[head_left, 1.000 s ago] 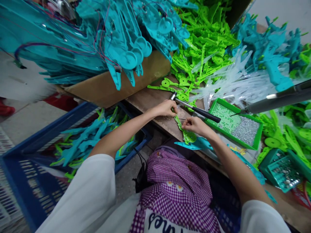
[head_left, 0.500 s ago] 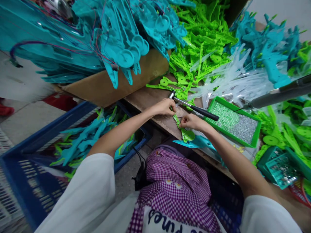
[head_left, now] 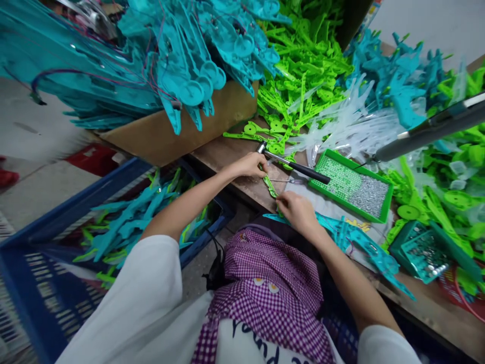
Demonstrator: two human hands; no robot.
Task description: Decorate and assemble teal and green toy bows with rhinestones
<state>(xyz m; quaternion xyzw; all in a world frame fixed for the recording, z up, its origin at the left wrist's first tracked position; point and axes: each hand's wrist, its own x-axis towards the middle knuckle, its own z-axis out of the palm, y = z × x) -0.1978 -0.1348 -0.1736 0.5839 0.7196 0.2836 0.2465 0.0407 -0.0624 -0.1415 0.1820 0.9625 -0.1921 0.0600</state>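
Left fingers [head_left: 262, 166] pinch green part [head_left: 270, 187]; right fingers [head_left: 282, 200] grip it lower down.

The single view looks out from the person's head, facing forward and steeply down over their own body. The checked apron [head_left: 261, 283] sits close to the lens at six o'clock; the left hand [head_left: 253, 165] and right hand [head_left: 299, 210] lie farther off, near the dial's centre. The edge of the bench [head_left: 223, 154] slants from ten toward four o'clock, and a pale wall [head_left: 428, 30] backs the scene at two.
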